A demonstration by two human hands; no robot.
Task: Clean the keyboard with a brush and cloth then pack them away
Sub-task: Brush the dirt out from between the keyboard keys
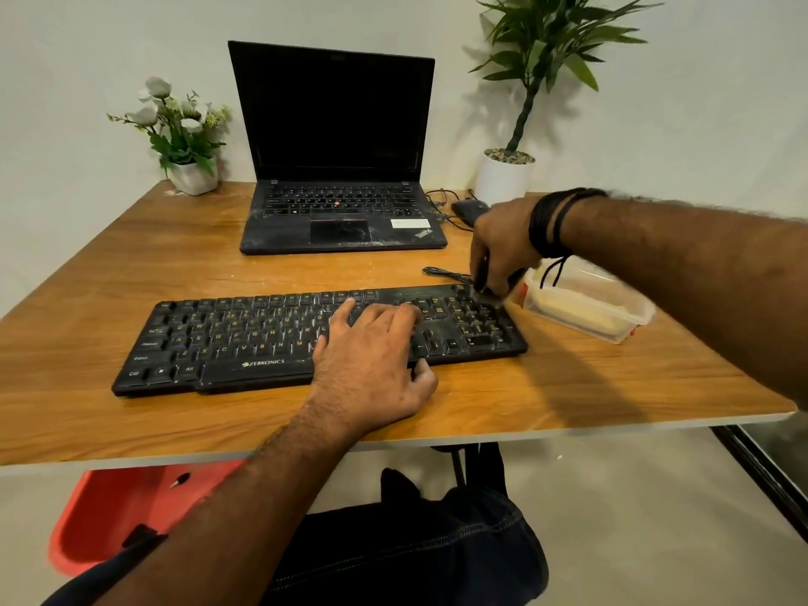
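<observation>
A black, dusty keyboard [245, 338] lies across the wooden table [131, 264]. My left hand [371, 365] rests flat on its right-centre keys, thumb hooked under the front edge, pinning it down. My right hand [503, 247] is over the far right corner of the keyboard, fingers closed around a dark brush [483, 277] whose tip touches the number-pad keys. The brush is mostly hidden by my fingers. A clear plastic box [586, 304] with a pale cloth inside stands just right of the keyboard.
An open black laptop [336, 168] stands behind the keyboard. A mouse [468, 209] with cables lies beside it. A flower pot [188, 168] stands back left and a white plant pot [503, 177] back right. A red chair [109, 509] shows under the table.
</observation>
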